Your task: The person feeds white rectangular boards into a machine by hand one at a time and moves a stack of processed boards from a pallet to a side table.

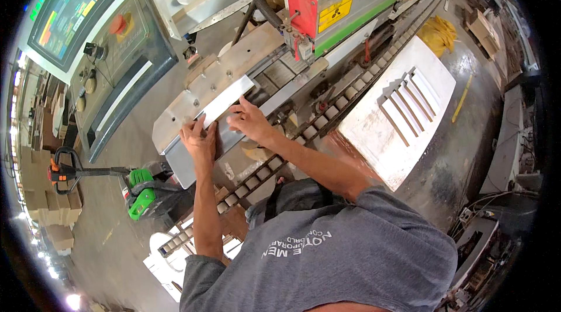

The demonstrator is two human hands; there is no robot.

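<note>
A narrow white strip point(228, 100) lies along the metal infeed bed point(175, 116) of a long machine. My left hand point(200, 139) is closed at the strip's near left end, fingers bent over it; its underside is hidden. My right hand point(250, 122) is beside the strip's right part with its fingers apart. I see nothing held in it, and cannot tell whether a fingertip touches the strip. Past the strip's far end is the grey machine head point(336, 11) with a red end plate point(300, 13).
To the right, a white panel point(380, 131) bears several narrow strips point(409, 104). A roller track point(315, 128) runs alongside the machine. A control console point(125, 49) with a screen stands at left. Below it is a green and black pallet truck point(143, 195). Yellow cloth point(438, 34) lies at far right.
</note>
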